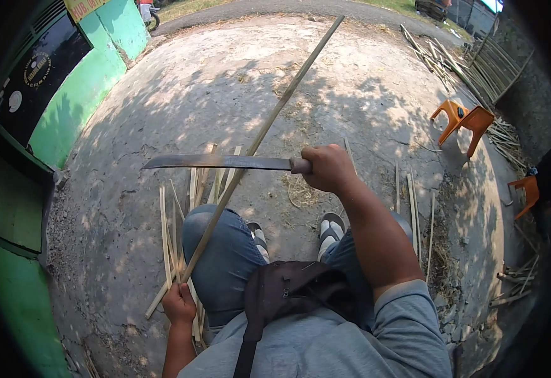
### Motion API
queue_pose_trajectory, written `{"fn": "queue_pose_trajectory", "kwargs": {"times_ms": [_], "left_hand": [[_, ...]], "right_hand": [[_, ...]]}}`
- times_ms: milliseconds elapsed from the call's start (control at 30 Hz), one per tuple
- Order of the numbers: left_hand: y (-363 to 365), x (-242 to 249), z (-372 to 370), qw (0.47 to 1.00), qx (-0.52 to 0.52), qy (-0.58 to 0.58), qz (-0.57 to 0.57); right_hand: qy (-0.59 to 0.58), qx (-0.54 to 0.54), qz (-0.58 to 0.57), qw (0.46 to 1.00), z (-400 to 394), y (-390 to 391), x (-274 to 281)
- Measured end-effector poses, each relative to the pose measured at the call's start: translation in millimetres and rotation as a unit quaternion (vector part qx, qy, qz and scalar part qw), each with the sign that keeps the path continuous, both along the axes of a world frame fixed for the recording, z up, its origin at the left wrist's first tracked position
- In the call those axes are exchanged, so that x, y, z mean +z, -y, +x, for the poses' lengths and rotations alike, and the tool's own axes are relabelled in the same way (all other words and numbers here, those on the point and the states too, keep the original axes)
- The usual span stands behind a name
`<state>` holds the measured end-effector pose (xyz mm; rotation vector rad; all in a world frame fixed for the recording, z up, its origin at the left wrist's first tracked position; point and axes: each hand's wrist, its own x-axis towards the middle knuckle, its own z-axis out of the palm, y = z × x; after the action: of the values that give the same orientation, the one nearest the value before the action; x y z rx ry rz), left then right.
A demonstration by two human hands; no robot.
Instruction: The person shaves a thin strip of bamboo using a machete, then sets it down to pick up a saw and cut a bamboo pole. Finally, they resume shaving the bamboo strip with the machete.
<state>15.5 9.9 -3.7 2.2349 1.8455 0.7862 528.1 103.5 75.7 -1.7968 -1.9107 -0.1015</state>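
Observation:
My right hand [330, 167] is closed round the wooden handle of a machete [237, 162], its long blade pointing left. The blade crosses a long bamboo strip [282, 104] and overlaps it in this view. Down by my left knee, my left hand [179, 303] grips the near end of that strip. From there the strip slants up past the knee and away to the upper right. More split bamboo strips [164, 233] lie on the ground beside my left leg, partly hidden behind the leg and the blade.
Thin strips [413, 211] lie right of my legs. An orange plastic chair [463, 123] stands at the right, with bamboo piles [436, 63] behind it. A green wall [77, 120] runs along the left. A black bag [294, 290] rests on my lap.

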Motion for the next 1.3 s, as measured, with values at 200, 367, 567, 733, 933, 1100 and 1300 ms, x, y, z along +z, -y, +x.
{"fn": "queue_pose_trajectory", "kwargs": {"times_ms": [200, 367, 567, 733, 933, 1100, 1300], "left_hand": [[2, 2, 1, 1.0, -0.01, 0.01, -0.001], [2, 1, 1, 1.0, -0.013, 0.016, -0.008], [1, 3, 0, 1.0, -0.012, 0.016, -0.014], [-2, 4, 3, 1.0, -0.015, 0.018, 0.002], [-1, -2, -5, 1.0, -0.003, -0.001, -0.007], [-1, 2, -2, 1.0, -0.006, 0.007, -0.017], [-3, -5, -3, 1.0, -0.011, 0.01, -0.018]], "right_hand": [[-0.055, -0.031, -0.019, 0.998, -5, 6, 2], [-0.039, 0.001, -0.022, 0.999, -21, 10, 6], [0.015, 0.012, -0.042, 0.999, -29, 8, 14], [0.001, -0.044, -0.017, 0.999, -12, 3, 9], [-0.087, -0.052, -0.023, 0.995, -9, 8, 4], [-0.062, -0.012, -0.026, 0.998, -15, 8, 6], [0.011, 0.062, -0.028, 0.998, -25, 9, 9]]}}
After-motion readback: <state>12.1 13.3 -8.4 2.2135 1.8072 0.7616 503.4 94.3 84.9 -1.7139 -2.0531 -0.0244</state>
